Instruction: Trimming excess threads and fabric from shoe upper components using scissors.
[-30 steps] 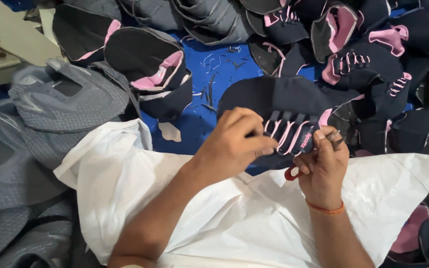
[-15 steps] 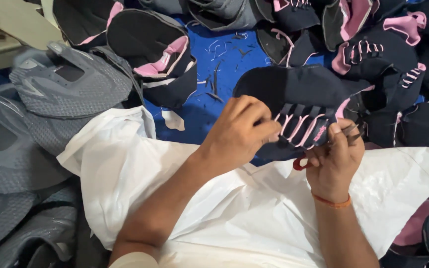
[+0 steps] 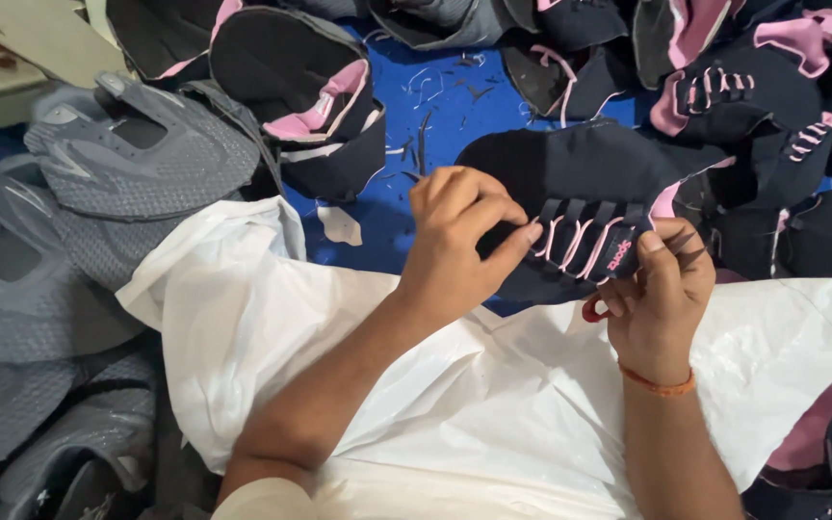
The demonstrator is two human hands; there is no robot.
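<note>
- My left hand (image 3: 459, 241) was closed in a pinch on the near edge of the navy shoe upper (image 3: 580, 178), thumb and forefinger tips meeting right at the start of the pink lace loops (image 3: 580, 239).
- My right hand (image 3: 662, 289) gripped the upper's right end, thumb pressed on the pink tab (image 3: 618, 255); it also seemed to hold small red-handled snips (image 3: 594, 308), only a red loop showing below the fingers, blades hard to tell.
- Key relation: the upper lay just beyond both hands, long axis running left-right, slightly tilted, toe end up-left and the laced end down-right.
- Laced section sat between my two hands, touching both; right hand was nearer the tab end, left hand nearer the middle.
- The upper rested partly on the white plastic sheet (image 3: 435, 404) over my lap and partly over the blue table (image 3: 455, 106).
- Thread scraps lay scattered on the blue surface, just past my left hand.
- More navy-and-pink uppers (image 3: 724, 91) were piled beyond and to the right, close to the held one.
- Grey mesh uppers (image 3: 137, 159) were stacked well off to my left, apart from both hands.
</note>
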